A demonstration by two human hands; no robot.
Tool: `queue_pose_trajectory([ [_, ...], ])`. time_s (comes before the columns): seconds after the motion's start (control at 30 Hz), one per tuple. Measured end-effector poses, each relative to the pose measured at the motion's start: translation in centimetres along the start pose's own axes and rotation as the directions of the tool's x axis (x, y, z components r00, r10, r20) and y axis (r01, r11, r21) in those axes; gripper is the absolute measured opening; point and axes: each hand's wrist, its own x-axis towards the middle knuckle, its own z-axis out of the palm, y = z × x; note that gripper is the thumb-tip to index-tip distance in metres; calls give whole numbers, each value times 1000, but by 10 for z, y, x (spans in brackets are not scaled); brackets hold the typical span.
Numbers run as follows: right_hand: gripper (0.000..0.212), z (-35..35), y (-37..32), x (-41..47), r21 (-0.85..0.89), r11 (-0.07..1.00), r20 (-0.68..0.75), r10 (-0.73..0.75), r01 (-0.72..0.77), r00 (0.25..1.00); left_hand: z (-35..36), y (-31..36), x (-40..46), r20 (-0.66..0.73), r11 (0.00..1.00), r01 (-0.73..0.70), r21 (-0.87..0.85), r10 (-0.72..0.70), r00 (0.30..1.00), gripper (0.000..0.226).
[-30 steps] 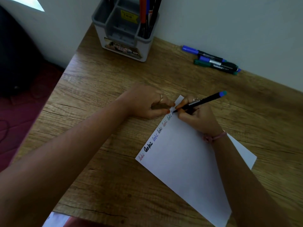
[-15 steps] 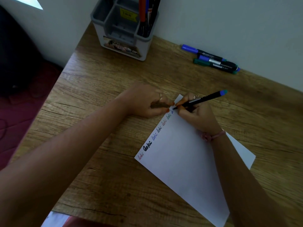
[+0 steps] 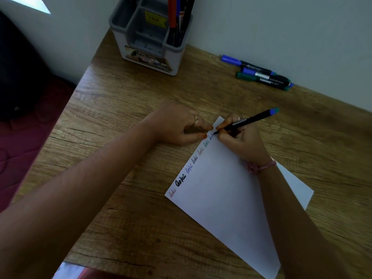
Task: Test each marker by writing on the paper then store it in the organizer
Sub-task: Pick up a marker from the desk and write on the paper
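Note:
A white sheet of paper (image 3: 225,200) lies slanted on the wooden desk (image 3: 124,97), with a row of small handwritten words in several colours along its left edge. My right hand (image 3: 241,139) grips a thin black marker (image 3: 251,120) with a blue end, its tip touching the paper near the top corner. My left hand (image 3: 177,125) rests fisted beside that corner, fingertips on the paper's edge; whether it holds a cap is hidden. A grey organizer (image 3: 149,37) stands at the back with several markers (image 3: 179,21) upright in its right compartment.
Three capped markers, two blue and one green (image 3: 259,73), lie against the wall at the back right. The desk's left edge drops to a dark red floor (image 3: 24,141). A white wall runs behind the desk.
The marker tip has crept slightly along the top of the paper, adding strokes to the last word. My left hand has stayed in place.

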Motion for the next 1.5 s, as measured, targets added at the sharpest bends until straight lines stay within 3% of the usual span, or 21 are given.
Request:
queue_pose_trajectory([
  [0.53, 7, -2, -1, -1, 53, 997, -32, 49, -47, 998, -4, 1, 1, 20, 1000, -14, -24, 15, 1000, 47],
  [0.6, 14, -5, -1, -1, 88, 992, -67, 94, -88, 993, -7, 4, 0, 12, 998, 36, -56, -36, 999, 50],
  [0.67, 19, -6, -4, 0, 98, 988, -76, 128, -120, 989, -10, 6, -1, 3, 966, 166, -196, -169, 986, 45],
  [0.73, 17, -7, -7, 1, 87, 986, -57, 150, -145, 987, -13, 8, -3, 37, 822, 299, -485, -322, 946, 43],
  [0.8, 18, -7, -12, 1, 84, 982, -27, 173, -170, 985, -18, 11, -4, 67, 617, 317, -721, -393, 917, 42],
  [0.9, 18, -11, -22, 0, 76, 983, 27, 164, -166, 986, -27, 21, 0, 103, 464, 356, -811, -486, 868, 36],
  [0.97, 17, -13, -36, -7, 90, 986, 12, 142, -143, 990, -32, 32, -1, 176, 240, 405, -882, -631, 756, 30],
  [1.07, 23, -15, -65, -29, 195, 974, -88, 132, -113, 987, -32, 50, -19, 220, -39, 278, -960, -719, 659, 34],
  [1.2, 22, 1, -85, -59, 269, 961, -161, 112, -66, 981, -34, 76, -42, 302, -407, 2, -913, -674, 674, 33],
  [1.33, 16, 24, -92, -85, 381, 924, -222, 105, -13, 969, -39, 100, -53, 340, -579, -180, -795, -672, 659, 28],
  [1.5, 12, 34, -96, -102, 312, 946, -280, 9, 82, 960, -50, 117, -55, 377, -640, -259, -724, -681, 628, 20],
])
